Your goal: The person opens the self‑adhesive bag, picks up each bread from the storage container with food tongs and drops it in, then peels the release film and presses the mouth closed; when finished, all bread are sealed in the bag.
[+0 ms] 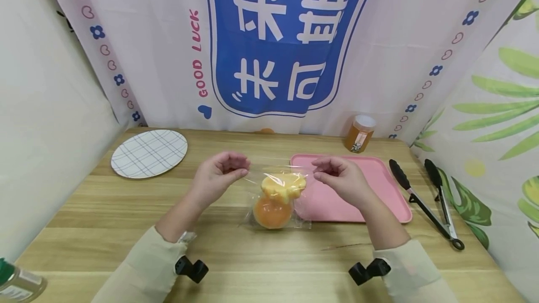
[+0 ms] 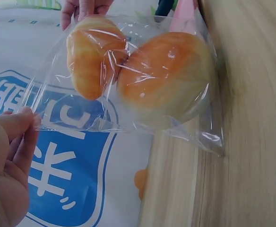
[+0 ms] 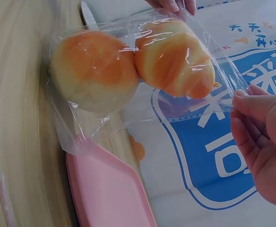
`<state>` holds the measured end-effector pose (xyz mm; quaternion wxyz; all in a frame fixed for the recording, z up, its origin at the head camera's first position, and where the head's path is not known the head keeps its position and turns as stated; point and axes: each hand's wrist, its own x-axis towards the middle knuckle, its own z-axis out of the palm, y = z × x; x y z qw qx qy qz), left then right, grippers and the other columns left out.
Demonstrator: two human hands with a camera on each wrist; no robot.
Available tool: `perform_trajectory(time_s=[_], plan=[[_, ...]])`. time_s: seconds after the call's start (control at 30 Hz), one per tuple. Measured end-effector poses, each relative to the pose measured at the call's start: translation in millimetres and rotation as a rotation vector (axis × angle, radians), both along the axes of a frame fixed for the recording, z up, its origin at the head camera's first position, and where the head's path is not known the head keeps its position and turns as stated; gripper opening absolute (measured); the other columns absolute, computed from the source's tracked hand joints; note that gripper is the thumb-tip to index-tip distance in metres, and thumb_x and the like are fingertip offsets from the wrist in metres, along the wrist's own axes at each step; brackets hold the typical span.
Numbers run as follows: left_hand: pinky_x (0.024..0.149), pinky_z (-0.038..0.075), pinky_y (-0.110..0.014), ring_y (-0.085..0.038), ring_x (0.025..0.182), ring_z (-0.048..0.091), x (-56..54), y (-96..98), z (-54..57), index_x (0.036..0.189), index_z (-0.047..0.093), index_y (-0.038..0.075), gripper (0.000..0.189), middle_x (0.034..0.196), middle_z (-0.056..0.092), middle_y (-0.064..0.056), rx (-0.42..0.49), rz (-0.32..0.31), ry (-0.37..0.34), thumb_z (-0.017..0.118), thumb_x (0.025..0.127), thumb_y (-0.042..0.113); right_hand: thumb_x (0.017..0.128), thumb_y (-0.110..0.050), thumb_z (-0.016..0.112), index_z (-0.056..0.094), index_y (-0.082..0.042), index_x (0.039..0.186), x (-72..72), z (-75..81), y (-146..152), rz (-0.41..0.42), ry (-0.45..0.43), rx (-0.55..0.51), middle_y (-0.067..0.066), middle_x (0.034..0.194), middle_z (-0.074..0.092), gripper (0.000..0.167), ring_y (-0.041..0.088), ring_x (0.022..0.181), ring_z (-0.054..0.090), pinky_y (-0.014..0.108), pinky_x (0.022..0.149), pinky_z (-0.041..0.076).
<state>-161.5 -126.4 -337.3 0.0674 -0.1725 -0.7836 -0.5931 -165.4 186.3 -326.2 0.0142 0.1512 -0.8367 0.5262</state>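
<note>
A clear plastic bag (image 2: 57, 111) hangs between my two hands above the wooden table. Inside it, a round golden-brown bun (image 1: 273, 212) sits at the bottom, and a croissant-like bread roll (image 1: 283, 186) lies against it, nearer the bag's top edge. My left hand (image 1: 216, 176) pinches one upper corner of the bag between thumb and fingertips. At the opposite upper corner, my right hand (image 1: 343, 179) holds the plastic the same way. Whether the bag's mouth is sealed cannot be made out.
Right of the bag lies a pink tray (image 1: 337, 200), with black-tipped tongs (image 1: 429, 212) beside it. A honey-coloured jar (image 1: 360, 134) stands behind the tray. At back left is a checked plate (image 1: 149, 153); a green-capped bottle (image 1: 21, 282) is front left. A thin strip (image 1: 347, 247) lies in front.
</note>
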Motion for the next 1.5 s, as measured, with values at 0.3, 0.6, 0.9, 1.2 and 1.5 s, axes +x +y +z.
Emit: perform_trajectory(time_s=[0.3,0.6,0.9,1.2,1.5], plan=[[0.085,0.056,-0.019,-0.013,0.099,0.063,-7.5,2.8,-9.0,0.127,0.059,0.001,0.042,0.121,0.065,-0.017,0.015,-0.069,-0.206,0.072,0.089,0.014,0.089,-0.003,0.069,0.067,0.005,0.106,-1.3,-1.9,-2,-0.010,0.008,-0.004,0.020,0.102,0.069,0.019,0.001,0.082,0.062,0.017,0.074,0.056],[0.087,0.059,-0.028,-0.023,0.097,0.068,-6.6,14.3,-14.4,0.109,0.058,-0.001,0.019,0.111,0.069,-0.016,0.061,-0.149,-0.222,0.062,0.096,0.012,0.089,-0.030,0.072,0.065,-0.011,0.118,-0.5,9.8,-9,0.012,0.027,0.229,0.007,0.116,0.066,0.036,0.022,0.108,0.060,0.041,0.091,0.055],[0.088,0.057,-0.025,-0.030,0.103,0.067,2.6,24.2,-3.4,0.110,0.058,-0.003,0.017,0.113,0.069,-0.021,0.022,-0.241,-0.146,0.060,0.096,0.008,0.084,-0.048,0.074,0.067,-0.017,0.118,0.7,32.7,-64,0.171,0.199,0.528,0.000,0.110,0.068,0.047,0.017,0.101,0.060,0.038,0.087,0.054],[0.082,0.058,-0.024,-0.017,0.091,0.068,7.2,22.0,-4.8,0.106,0.057,-0.006,0.014,0.110,0.069,-0.026,0.013,-0.277,-0.101,0.056,0.098,0.005,0.080,-0.038,0.080,0.069,-0.021,0.087,-2.8,27.3,-54,0.159,0.157,0.568,-0.006,0.077,0.058,0.022,0.011,0.073,0.051,0.026,0.062,0.044],[0.082,0.060,-0.028,-0.006,0.087,0.068,7.1,14.3,-9.4,0.105,0.056,-0.008,0.013,0.113,0.067,-0.030,0.044,-0.268,-0.093,0.056,0.097,0.002,0.083,-0.028,0.079,0.074,-0.016,0.089,-8.9,17.4,-18,0.162,0.097,0.488,-0.003,0.075,0.058,0.015,0.013,0.071,0.049,0.026,0.061,0.043]])
